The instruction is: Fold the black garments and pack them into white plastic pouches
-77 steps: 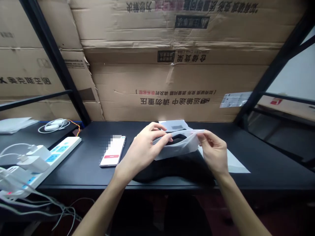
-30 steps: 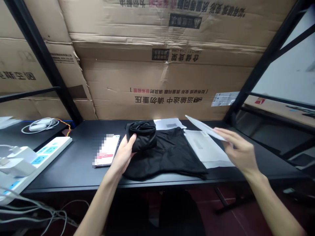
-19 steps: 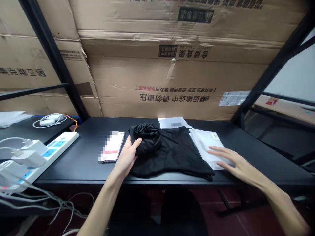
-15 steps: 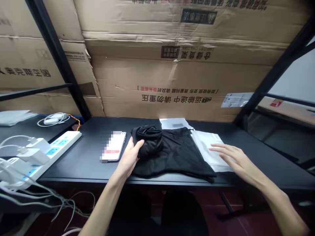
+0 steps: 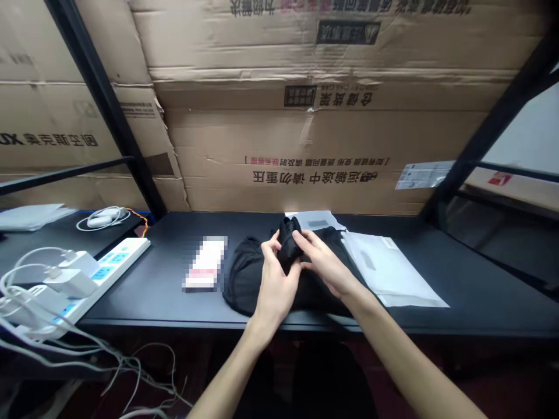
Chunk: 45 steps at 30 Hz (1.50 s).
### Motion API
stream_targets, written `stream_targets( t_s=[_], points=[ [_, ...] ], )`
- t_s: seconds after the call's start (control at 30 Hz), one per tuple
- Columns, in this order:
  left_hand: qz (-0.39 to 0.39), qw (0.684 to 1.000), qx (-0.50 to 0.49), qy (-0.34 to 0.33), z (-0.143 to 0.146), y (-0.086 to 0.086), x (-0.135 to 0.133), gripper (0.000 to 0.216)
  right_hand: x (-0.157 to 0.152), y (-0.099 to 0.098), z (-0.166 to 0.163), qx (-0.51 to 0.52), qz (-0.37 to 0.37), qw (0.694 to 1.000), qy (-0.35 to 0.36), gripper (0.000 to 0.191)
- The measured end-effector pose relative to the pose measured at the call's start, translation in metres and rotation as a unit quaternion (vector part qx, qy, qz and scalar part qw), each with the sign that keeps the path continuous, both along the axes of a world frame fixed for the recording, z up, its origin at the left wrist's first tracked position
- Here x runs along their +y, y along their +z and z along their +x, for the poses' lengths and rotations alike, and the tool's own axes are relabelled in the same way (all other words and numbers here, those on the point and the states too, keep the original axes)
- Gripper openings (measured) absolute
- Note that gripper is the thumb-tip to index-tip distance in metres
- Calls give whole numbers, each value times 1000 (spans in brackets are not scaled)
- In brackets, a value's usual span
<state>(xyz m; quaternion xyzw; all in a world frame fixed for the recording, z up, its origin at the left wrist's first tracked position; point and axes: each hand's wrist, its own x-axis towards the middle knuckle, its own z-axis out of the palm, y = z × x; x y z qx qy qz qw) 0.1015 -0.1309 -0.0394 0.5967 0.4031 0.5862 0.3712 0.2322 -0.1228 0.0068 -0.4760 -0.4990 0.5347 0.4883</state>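
Cardboard cartons point(image 5: 305, 145) wall off the far side of the black table point(image 5: 480, 297). On the table, a white power strip point(image 5: 113, 262) sits at left, a partly pixelated phone point(image 5: 205, 265) lies just left of the black garment point(image 5: 242, 279), and a flat white packet point(image 5: 388, 267) lies to its right. The garment is a loose mound near the middle of the table. A bunched fold point(image 5: 288, 244) rises from it between your hands, its long axis running far to near. Your left hand point(image 5: 275, 285) and right hand point(image 5: 325, 265) meet on it, each grip pressed closed and pinching the fold from its own side, with neither clearly nearer.
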Motion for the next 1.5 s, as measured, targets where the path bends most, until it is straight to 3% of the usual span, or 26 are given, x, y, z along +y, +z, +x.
stream_targets(
  t_s=[0.17,0.33,0.47,0.67,0.83,0.97,1.07,1.3,1.4,1.5],
  points=[
    [-18,999,11,-46,7,5,5,24,11,-4,13,36,-18,999,-18,43],
    [-46,995,88,29,13,14,2,20,22,-15,27,80,-11,994,-76,37],
    [-46,998,37,2,15,14,4,17,26,-21,39,68,-10,992,-107,34],
    [-86,995,-40,-7,-1,17,9,39,22,-19,80,56,-14,987,-148,39],
    [-102,994,-27,-39,-15,21,18,57,12,-14,120,29,-23,985,-168,38],
    [-131,990,-2,-44,-20,13,25,60,5,-20,133,-73,-40,989,-126,44],
    [-151,987,17,-49,-22,4,25,60,5,-27,139,-193,-12,973,-125,47],
    [-137,974,182,12,-28,4,8,61,10,-38,150,-457,60,880,-115,51],
    [-112,966,231,35,-27,12,-1,55,10,-43,149,-494,70,861,-105,51],
    [-49,947,303,98,-17,17,-10,55,10,-49,150,-512,98,847,-103,54]
  ],
)
